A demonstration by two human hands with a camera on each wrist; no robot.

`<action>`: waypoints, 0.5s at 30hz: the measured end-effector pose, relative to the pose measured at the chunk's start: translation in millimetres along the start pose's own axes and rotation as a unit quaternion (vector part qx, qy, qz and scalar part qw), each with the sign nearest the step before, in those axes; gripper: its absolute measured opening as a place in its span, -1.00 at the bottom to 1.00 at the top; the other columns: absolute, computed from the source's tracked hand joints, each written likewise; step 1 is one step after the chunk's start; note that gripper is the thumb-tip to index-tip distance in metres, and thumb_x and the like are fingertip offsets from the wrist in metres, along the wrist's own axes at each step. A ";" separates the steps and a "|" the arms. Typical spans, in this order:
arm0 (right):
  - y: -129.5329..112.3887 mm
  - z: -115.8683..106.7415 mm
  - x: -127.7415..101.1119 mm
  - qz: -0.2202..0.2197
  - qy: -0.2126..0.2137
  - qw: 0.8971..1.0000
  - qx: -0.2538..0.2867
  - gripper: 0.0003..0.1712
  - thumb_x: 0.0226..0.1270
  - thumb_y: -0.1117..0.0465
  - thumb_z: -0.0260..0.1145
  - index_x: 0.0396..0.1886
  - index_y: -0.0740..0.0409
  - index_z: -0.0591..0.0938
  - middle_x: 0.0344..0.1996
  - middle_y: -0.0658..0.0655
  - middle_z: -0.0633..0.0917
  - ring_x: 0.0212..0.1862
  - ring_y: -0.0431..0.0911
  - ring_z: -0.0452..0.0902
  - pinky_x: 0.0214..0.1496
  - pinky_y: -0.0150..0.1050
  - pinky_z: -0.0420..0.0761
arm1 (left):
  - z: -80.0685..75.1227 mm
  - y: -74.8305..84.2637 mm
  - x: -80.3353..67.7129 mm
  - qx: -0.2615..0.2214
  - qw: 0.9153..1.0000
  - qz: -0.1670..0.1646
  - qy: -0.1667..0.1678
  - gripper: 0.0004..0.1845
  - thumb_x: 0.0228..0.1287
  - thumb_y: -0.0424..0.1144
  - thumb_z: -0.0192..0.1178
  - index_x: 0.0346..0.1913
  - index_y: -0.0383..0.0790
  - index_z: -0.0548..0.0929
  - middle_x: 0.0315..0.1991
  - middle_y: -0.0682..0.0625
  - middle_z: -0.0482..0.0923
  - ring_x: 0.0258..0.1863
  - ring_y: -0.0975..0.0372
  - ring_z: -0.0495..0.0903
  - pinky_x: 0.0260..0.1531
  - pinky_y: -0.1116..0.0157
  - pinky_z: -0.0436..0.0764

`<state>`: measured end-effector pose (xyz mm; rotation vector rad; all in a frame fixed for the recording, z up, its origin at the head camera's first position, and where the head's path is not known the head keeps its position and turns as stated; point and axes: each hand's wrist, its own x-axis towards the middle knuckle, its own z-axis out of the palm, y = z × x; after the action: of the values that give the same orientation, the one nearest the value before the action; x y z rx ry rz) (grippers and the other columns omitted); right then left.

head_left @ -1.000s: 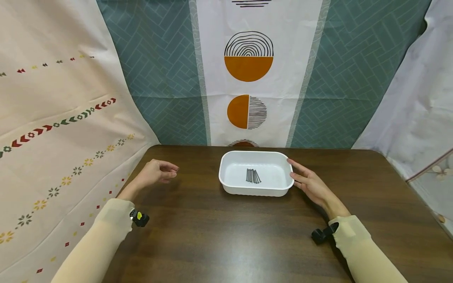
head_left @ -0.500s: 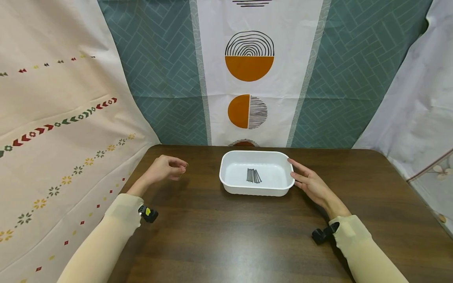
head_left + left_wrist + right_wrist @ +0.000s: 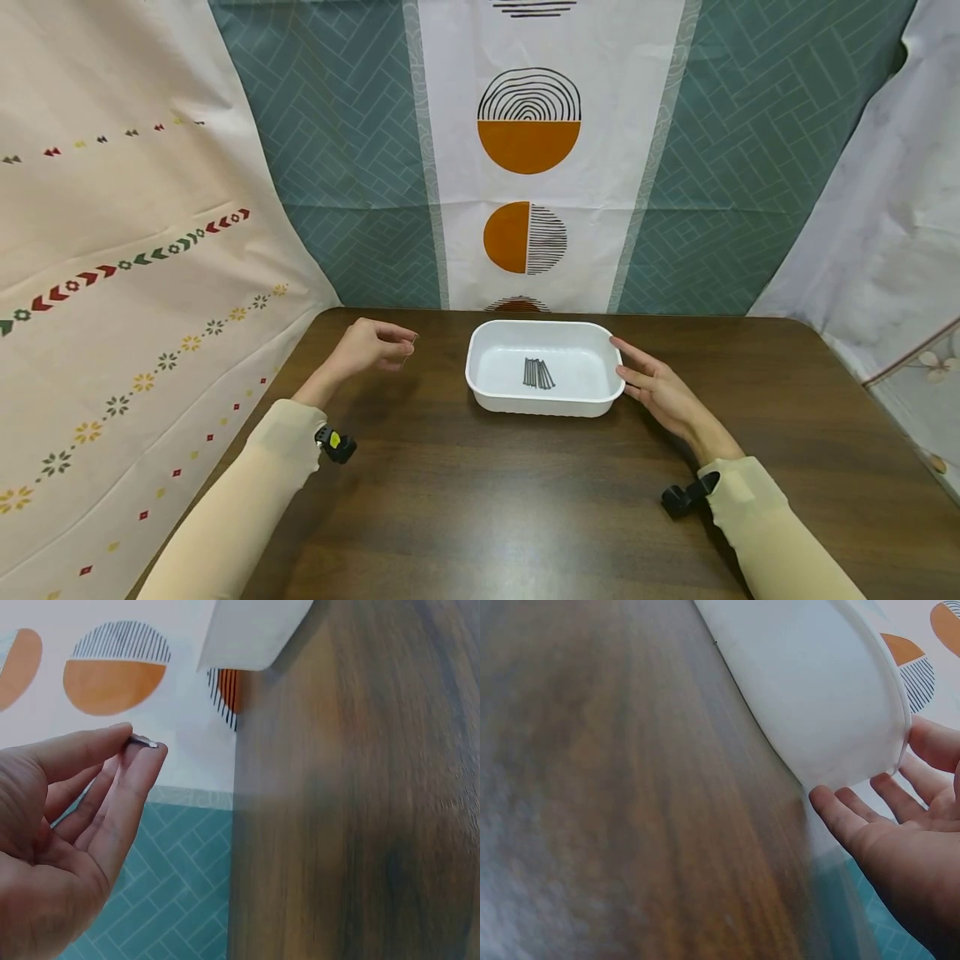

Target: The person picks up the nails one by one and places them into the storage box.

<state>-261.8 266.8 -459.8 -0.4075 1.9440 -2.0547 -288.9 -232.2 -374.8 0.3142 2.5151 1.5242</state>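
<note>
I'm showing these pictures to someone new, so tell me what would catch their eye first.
The white tray at the middle of the dark wooden table stands out, with a small bundle of nails lying inside it. The right hand rests open against the tray's right end, while the left hand, raised to the tray's left, pinches a single nail between thumb and fingertip.

Dark brown wooden table (image 3: 525, 517), grain running left to right. Behind it, hanging cloth backdrop: white centre panel (image 3: 525, 192) printed with orange half-circles and black line patterns, flanked by teal herringbone panels (image 3: 345, 167). Cream sheet (image 3: 112, 250) at left, dotted with small arrows and flowers. Pale floral sheet (image 3: 900, 233) at right.
</note>
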 end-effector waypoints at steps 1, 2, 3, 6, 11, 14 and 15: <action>0.0 0.0 -0.1 0.000 0.000 1.000 0.000 -0.24 0.69 0.20 0.12 0.71 0.15 0.03 0.68 0.25 -0.11 0.53 0.05 0.18 0.30 -0.38 0.50 | 0.9 0.6 0.9 -0.002 1.000 -0.001 0.002 -0.63 0.39 -0.36 0.37 0.19 -0.46 0.69 0.06 -0.29 0.72 -0.09 0.05 0.77 -0.12 0.06 0.75; 0.1 0.0 -0.1 0.001 -0.001 1.000 -0.001 -0.23 0.69 0.19 0.12 0.71 0.15 0.03 0.68 0.25 -0.12 0.53 0.05 0.18 0.30 -0.39 0.50 | 1.7 0.9 1.9 -0.002 1.000 0.000 0.003 -0.62 0.40 -0.36 0.37 0.19 -0.47 0.69 0.07 -0.28 0.72 -0.11 0.09 0.77 -0.13 0.09 0.75; 0.1 0.0 -0.2 0.000 -0.001 1.000 -0.002 -0.23 0.69 0.19 0.12 0.71 0.15 0.02 0.68 0.25 -0.12 0.53 0.05 0.17 0.30 -0.39 0.50 | 2.5 1.3 2.9 -0.004 1.000 -0.001 0.006 -0.63 0.40 -0.36 0.37 0.19 -0.47 0.69 0.08 -0.27 0.71 -0.12 0.11 0.77 -0.13 0.11 0.76; 0.3 -0.3 -0.1 -0.001 -0.002 1.000 -0.002 -0.23 0.69 0.19 0.12 0.71 0.15 0.02 0.68 0.25 -0.12 0.54 0.05 0.17 0.30 -0.39 0.50 | 5.2 3.4 5.8 -0.003 1.000 0.006 0.009 -0.63 0.41 -0.36 0.36 0.20 -0.47 0.68 0.10 -0.27 0.70 -0.09 0.06 0.75 -0.12 0.14 0.75; 0.6 -0.8 0.4 -0.002 -0.002 1.000 0.001 -0.24 0.69 0.20 0.11 0.71 0.15 0.02 0.68 0.25 -0.12 0.54 0.05 0.16 0.30 -0.38 0.50 | 10.8 9.3 9.7 0.002 1.000 0.022 0.012 -0.63 0.41 -0.35 0.35 0.19 -0.46 0.69 0.10 -0.30 0.70 -0.06 -0.02 0.74 -0.04 0.05 0.73; 0.9 -0.8 0.8 -0.001 -0.002 1.000 0.001 -0.24 0.69 0.20 0.11 0.71 0.15 0.02 0.68 0.25 -0.12 0.53 0.03 0.18 0.31 -0.37 0.50 | 14.7 13.3 11.5 0.007 0.999 0.029 0.016 -0.65 0.42 -0.36 0.34 0.19 -0.46 0.69 0.11 -0.33 0.69 -0.07 0.01 0.74 -0.03 0.04 0.72; 1.0 -0.9 0.9 -0.001 -0.002 1.000 0.001 -0.24 0.69 0.21 0.11 0.71 0.16 0.02 0.68 0.26 -0.11 0.52 0.03 0.19 0.31 -0.37 0.50 | 16.0 14.6 12.3 0.008 0.999 0.029 0.018 -0.65 0.42 -0.37 0.34 0.18 -0.47 0.69 0.12 -0.35 0.68 -0.09 0.05 0.75 -0.02 0.04 0.72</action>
<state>-262.9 267.2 -460.8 -0.4135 1.9401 -2.0561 -295.2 -208.7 -369.7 0.3694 2.5680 1.5455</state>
